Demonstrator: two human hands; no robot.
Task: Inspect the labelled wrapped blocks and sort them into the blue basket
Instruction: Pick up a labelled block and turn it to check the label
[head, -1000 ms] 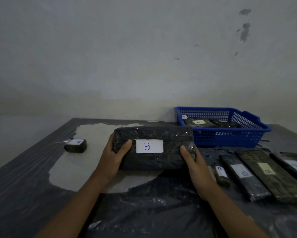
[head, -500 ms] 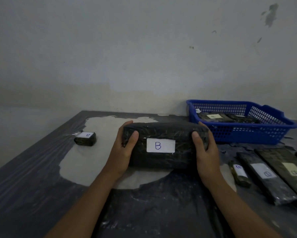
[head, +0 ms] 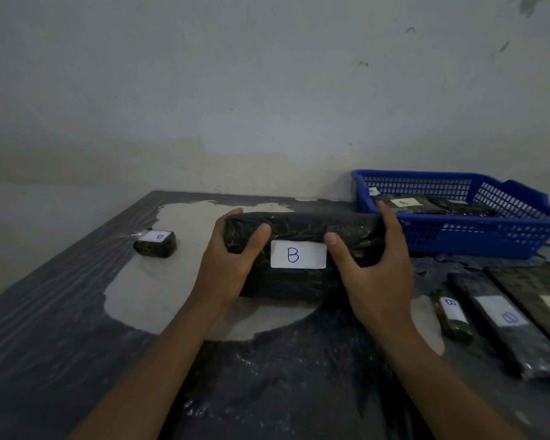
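Fingers of the left hand (head: 226, 268) curl over the far edge of the big block (head: 302, 230), thumb on its front; the right hand (head: 378, 274) grips the other end likewise. The fingertips behind it are hidden. The block, dark and film-wrapped with a white "B" label (head: 298, 255), sits mid-table. Left lies a small block (head: 155, 244). Right, the blue basket (head: 477, 239) holds blocks with unreadable labels; three more blocks (head: 502, 322) lie nearby, partly cut off.
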